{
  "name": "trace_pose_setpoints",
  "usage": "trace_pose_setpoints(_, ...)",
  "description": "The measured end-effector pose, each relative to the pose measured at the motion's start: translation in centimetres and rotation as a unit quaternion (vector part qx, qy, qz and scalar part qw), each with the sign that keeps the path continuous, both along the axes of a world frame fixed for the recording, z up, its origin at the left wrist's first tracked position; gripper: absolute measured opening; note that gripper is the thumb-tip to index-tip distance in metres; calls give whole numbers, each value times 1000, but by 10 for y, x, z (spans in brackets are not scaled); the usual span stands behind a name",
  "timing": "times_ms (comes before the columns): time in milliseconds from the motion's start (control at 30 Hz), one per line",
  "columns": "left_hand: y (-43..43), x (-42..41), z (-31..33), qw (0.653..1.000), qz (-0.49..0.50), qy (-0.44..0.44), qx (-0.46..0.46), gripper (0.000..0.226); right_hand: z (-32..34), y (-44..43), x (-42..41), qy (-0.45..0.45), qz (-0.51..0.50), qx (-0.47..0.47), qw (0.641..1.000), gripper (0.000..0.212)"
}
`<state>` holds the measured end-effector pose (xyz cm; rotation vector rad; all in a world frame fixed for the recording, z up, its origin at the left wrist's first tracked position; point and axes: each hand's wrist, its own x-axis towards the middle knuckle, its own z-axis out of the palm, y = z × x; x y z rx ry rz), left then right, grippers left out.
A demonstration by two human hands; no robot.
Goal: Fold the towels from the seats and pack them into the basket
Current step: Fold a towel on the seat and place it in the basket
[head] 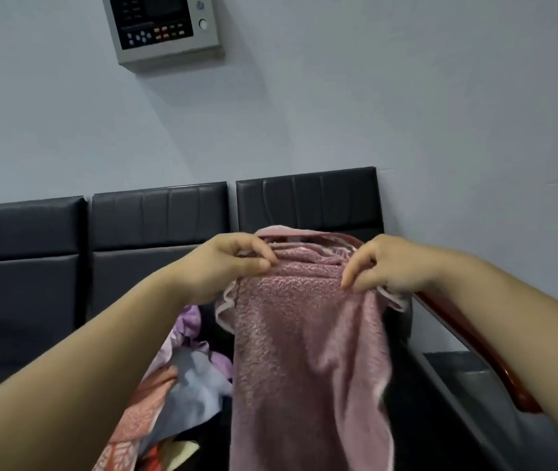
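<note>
A pale blue-grey wall (pixel 440 96) fills the upper part of the view, with black padded seat backs (pixel 158 215) running in a row along its foot from 9 o'clock toward the centre. At 11 o'clock a grey control panel (pixel 165 25) with a dark screen and small buttons is fixed to the wall.

At 7 o'clock a loose heap of towels lies on the seat: a coral patterned towel (pixel 141 409) nearest, a pale blue towel (pixel 196 385) just beside it, and a lilac towel (pixel 189 317) behind them.

The left hand (pixel 233 260), just left of centre, pinches the top left edge of a pink towel (pixel 304 351) between thumb and curled fingers. The pink towel is held up in front of the rightmost seat back and hangs down from centre to 6 o'clock, doubled over at its top, with a pale trim showing along its edges.

The right hand (pixel 393 263), at 3 o'clock from the left one, pinches the top right edge with fingers bent downward.

A glossy red-brown rail (pixel 474 341) slants from centre right toward 4 o'clock.
</note>
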<state>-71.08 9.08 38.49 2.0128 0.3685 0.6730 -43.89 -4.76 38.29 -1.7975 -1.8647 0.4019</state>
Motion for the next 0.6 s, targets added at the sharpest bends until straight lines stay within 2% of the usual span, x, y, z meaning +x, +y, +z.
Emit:
trace_pose_setpoints(67,6,-2,-5,987,-42,148,56,18,-8,8,8,90,-25,45,995,24)
trace_pose_setpoints(133,20,2,-11,937,0,288,195,25,-20,16,8,159,-15,76,984,28)
trace_pose_setpoints(167,27,6,-13,919,35,310,241,27,-26,19,7,188,0,76,979,28)
trace_pose_setpoints(233,40,14,-14,914,86,290,270,29,-34,24,7,200,41,49,978,23)
trace_pose_setpoints(300,53,17,-16,912,117,279,277,30,-37,30,14,124,66,-12,990,19)
trace_pose_setpoints(400,79,25,-18,903,140,306,267,33,-29,50,26,-84,39,-83,992,28)
trace_pose_setpoints(500,108,39,-10,878,171,306,326,39,-14,89,36,-140,-24,-31,989,31)
trace_pose_setpoints(600,131,48,21,861,221,245,386,42,16,123,42,-168,-80,87,979,34)
